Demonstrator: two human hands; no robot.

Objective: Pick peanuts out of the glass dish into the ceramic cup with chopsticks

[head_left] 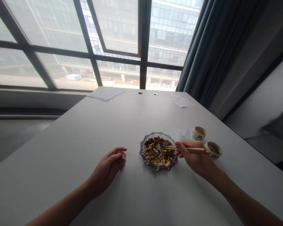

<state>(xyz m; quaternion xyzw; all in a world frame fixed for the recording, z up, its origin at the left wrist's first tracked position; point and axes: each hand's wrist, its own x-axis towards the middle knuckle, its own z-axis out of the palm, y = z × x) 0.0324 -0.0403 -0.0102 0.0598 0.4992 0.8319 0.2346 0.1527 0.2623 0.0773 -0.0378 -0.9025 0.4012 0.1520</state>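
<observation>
A scalloped glass dish (pixel 141 153) stands on the white table, holding peanuts (pixel 153 157) toward its near left side and dark-striped seeds, seemingly sunflower seeds (pixel 155 141), toward the back. My right hand (pixel 194 155) grips a pair of wooden chopsticks (pixel 195 150) over the dish's right rim. Their tips reach into the seeds near the middle, where a small greyish bit shows; I cannot tell whether they pinch anything. My left hand (pixel 112 164) rests on the table left of the dish, apart from it, index finger stretched out and the others loosely curled, with nothing held.
Behind my right hand stand two small cream cups with dark markings, a far cup (pixel 199 133) and a near cup (pixel 213 150) partly covered. A clear plastic container (pixel 184 133) sits beside them. Paper sheets (pixel 106 93) and more papers (pixel 182 101) lie at the table's far end.
</observation>
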